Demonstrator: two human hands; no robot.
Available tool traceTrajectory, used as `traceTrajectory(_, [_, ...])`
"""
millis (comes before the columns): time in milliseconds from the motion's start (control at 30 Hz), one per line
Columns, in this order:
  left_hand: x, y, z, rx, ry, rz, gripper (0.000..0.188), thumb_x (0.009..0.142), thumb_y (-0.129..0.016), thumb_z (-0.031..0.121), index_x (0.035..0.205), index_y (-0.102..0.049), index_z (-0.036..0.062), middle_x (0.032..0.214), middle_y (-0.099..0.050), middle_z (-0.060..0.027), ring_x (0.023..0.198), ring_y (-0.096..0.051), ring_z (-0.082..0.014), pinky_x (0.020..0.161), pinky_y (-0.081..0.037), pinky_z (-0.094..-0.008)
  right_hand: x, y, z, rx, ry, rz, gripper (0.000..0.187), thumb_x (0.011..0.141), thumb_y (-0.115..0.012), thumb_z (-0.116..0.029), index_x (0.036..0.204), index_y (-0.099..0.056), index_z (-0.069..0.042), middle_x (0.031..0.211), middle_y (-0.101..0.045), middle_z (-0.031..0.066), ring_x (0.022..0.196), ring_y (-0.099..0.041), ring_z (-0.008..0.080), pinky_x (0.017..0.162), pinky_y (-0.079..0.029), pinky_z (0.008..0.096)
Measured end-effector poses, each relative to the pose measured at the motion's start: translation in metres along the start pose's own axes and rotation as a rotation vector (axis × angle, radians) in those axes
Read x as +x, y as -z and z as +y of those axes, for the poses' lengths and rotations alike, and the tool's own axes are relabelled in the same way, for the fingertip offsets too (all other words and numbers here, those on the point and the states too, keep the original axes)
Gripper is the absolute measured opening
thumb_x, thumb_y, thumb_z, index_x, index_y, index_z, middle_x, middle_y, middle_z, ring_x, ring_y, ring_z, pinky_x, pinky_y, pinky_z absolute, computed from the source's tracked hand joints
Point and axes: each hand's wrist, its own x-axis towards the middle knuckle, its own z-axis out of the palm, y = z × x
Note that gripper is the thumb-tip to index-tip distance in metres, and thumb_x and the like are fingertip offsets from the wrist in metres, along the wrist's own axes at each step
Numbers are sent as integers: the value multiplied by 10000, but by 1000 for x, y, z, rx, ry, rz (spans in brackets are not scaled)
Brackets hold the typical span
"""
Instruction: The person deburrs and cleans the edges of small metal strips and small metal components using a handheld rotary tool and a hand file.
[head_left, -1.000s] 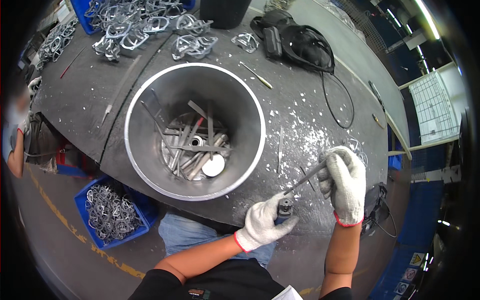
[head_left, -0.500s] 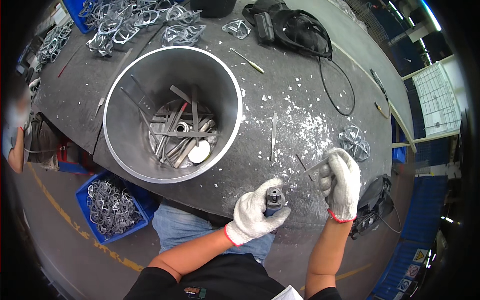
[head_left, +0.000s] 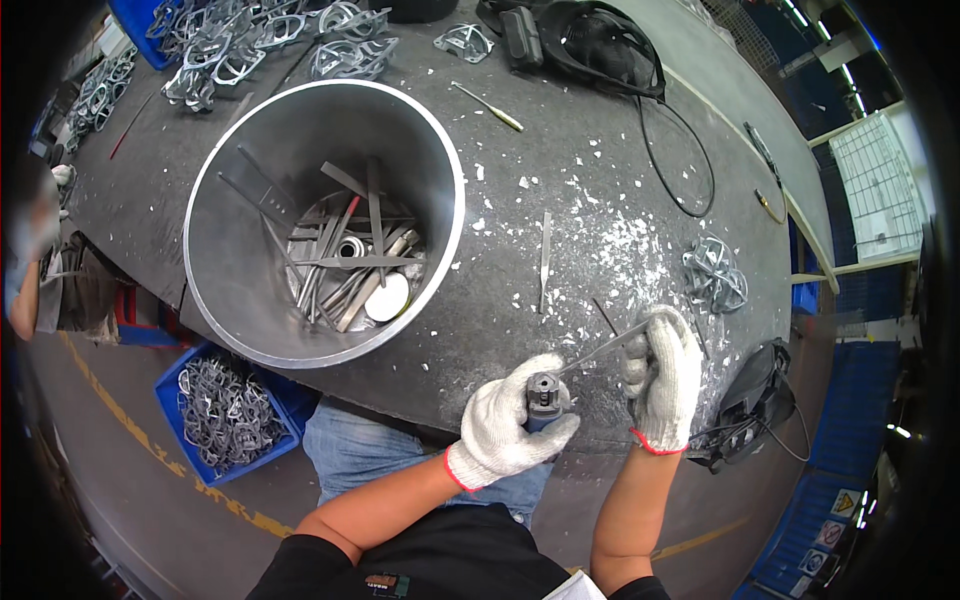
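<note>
My left hand [head_left: 500, 428], in a white knit glove with red trim, is wrapped round a dark, stubby hand-held tool [head_left: 543, 398]. The tool's grey slotted head points up; its lower body is hidden in the palm. To its right my right hand [head_left: 665, 375], gloved alike, pinches a thin flat metal file [head_left: 608, 345]. The file slants down leftward, its free tip close to the tool's head; whether they touch I cannot tell. Another flat file [head_left: 545, 262] lies on the table beyond my hands, and a thin dark rod [head_left: 605, 316] lies near the held file.
A large metal drum [head_left: 453, 190] holding files and loose parts stands at left. White chips [head_left: 630, 245] litter the grey table [head_left: 400, 392]. Cast metal brackets [head_left: 714, 275] lie at right and far left. A blue bin [head_left: 208, 475] of brackets sits below; a co-worker's arm [head_left: 27, 300] shows far left.
My right hand has moved slightly left and down, bringing the file's tip close to the tool's head. My left hand keeps its hold on the tool. The view has shifted slightly.
</note>
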Motion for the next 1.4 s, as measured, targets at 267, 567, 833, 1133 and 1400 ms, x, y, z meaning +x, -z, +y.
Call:
traceTrajectory(267, [-2,-4,1,-31,29,87,638,802,-848,142,1333,-511,32,946,-772,-78,808,-770,-256,750,-597,-363,-20,-7,20,153,118,-86,130,997,-587,-48,1120,-550,-30,1012,-668,117,619,-593,97,478,-469,222])
traceTrajectory(567, [-1,2,11,122,72,52,640,776,-848,98,1316,-534,-43,1061,-730,-161,917,-740,-236,850,-583,-357,-31,-13,22,115,96,-145,183,940,-582,45,1119,-564,14,1045,-676,140,676,-621,108,579,-533,252])
traceTrajectory(833, [0,0,9,75,77,110,567,772,-867,196,1247,-602,38,927,-756,-118,818,-766,-261,757,-593,-382,-31,-20,25,-37,132,-1,265,932,-647,22,1195,-618,28,1016,-682,95,803,-644,106,729,-535,253])
traceTrajectory(1133, [0,2,8,104,22,53,683,746,-881,123,1322,-542,-18,1035,-729,-150,901,-745,-235,817,-583,-359,-24,-25,15,-19,117,-40,183,1076,-519,-139,1151,-596,9,884,-685,99,738,-662,137,643,-533,271])
traceTrajectory(1400, [3,4,3,24,-54,-21,647,741,-884,140,1275,-578,-61,1006,-734,-170,825,-755,-312,694,-600,-385,-35,-53,-28,-195,130,-216,176,1001,-557,-40,1135,-634,45,868,-710,101,662,-650,107,618,-529,244])
